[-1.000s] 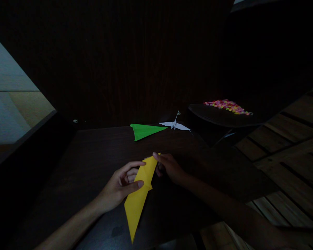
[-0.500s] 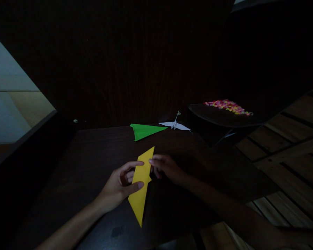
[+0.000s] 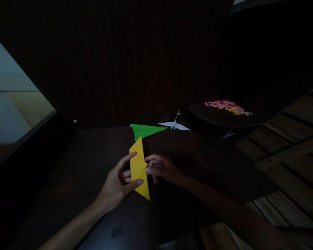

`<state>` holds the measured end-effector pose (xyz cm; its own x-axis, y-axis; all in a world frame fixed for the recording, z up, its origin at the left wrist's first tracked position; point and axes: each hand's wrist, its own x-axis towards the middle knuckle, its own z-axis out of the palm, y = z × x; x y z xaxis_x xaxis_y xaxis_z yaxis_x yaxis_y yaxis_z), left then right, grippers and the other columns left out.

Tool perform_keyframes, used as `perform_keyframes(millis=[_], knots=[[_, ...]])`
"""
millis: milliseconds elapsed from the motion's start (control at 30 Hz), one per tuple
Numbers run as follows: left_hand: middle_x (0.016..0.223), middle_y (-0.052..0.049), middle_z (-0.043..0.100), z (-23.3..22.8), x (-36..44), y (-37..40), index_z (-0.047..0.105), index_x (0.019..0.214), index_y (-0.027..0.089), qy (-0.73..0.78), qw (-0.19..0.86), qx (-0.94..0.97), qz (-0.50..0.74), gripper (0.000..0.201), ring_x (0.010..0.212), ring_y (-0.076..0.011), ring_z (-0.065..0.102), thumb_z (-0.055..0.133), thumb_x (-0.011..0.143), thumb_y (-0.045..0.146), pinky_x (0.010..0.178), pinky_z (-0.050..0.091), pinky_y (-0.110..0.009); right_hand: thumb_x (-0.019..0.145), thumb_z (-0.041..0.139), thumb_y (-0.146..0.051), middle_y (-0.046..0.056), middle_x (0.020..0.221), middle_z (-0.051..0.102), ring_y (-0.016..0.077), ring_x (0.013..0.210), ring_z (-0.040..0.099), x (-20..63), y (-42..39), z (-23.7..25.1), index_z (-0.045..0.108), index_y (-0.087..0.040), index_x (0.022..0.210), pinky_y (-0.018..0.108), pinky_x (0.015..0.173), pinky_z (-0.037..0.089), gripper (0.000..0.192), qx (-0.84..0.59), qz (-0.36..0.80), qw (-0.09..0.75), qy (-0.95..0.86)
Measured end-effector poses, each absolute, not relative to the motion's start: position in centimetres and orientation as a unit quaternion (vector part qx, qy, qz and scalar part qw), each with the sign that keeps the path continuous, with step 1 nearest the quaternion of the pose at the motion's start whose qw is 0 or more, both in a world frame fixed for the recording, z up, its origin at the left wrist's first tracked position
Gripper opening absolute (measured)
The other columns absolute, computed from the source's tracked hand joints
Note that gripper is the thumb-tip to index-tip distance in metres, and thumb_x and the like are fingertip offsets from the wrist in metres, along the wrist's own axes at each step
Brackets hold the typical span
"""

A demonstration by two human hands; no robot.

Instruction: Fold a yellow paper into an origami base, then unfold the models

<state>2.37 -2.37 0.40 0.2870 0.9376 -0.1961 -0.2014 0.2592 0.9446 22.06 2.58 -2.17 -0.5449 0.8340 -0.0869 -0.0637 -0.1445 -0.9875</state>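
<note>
Centrally, folded yellow paper (image 3: 138,167), in left hand (image 3: 114,187), right hand (image 3: 165,168) at edge.

No readable text, labels or numbers anywhere

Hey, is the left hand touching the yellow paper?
Touching. In the head view, the left hand has its thumb and a finger resting across the yellow paper.

The left hand (image 3: 114,189) and right hand (image 3: 165,169) are bare, with slim fingers (image 3: 125,159). The left thumb (image 3: 132,185) shows its nail (image 3: 139,182). Both forearms (image 3: 79,222) are also bare.
</note>
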Motion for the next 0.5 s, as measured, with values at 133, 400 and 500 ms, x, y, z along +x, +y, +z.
perform_keyframes(millis=[133, 400, 500], knots=[[0.100, -0.010, 0.074, 0.31, 2.43, -2.28, 0.027, 0.146, 0.024, 0.429, 0.653, 0.422, 0.460, 0.100, 0.084, -0.0297, 0.073, 0.084, 0.064, 0.019, 0.074, 0.060, -0.042, 0.072, 0.077, -0.033, -0.003, 0.075, 0.065, 0.0094, 0.046, 0.060, 22.12, 2.27, -2.15, 0.057, -0.017, 0.109, 0.021, 0.044, 0.048, 0.045, -0.324, 0.691, 0.318, -0.563], [0.118, -0.013, 0.069, 0.13, 2.62, -2.29, 0.029, 0.148, 0.027, 0.412, 0.629, 0.410, 0.517, 0.105, 0.088, -0.0307, 0.073, 0.085, 0.060, 0.014, 0.073, 0.062, -0.040, 0.068, 0.080, -0.033, -0.002, 0.071, 0.067, 0.0119, 0.050, 0.062, 22.00, 2.03, -2.11, 0.058, -0.015, 0.109, 0.022, 0.046, 0.048, 0.050, -0.326, 0.698, 0.266, -0.579], [0.108, -0.012, 0.073, 0.03, 2.55, -2.29, 0.019, 0.152, 0.026, 0.406, 0.629, 0.413, 0.519, 0.111, 0.086, -0.0296, 0.073, 0.084, 0.063, 0.014, 0.075, 0.061, -0.039, 0.069, 0.079, -0.035, 0.001, 0.071, 0.069, 0.0108, 0.050, 0.060, 22.09, 1.90, -1.82, 0.062, -0.013, 0.100, 0.021, 0.047, 0.047, 0.041, -0.327, 0.687, 0.245, -0.602]])
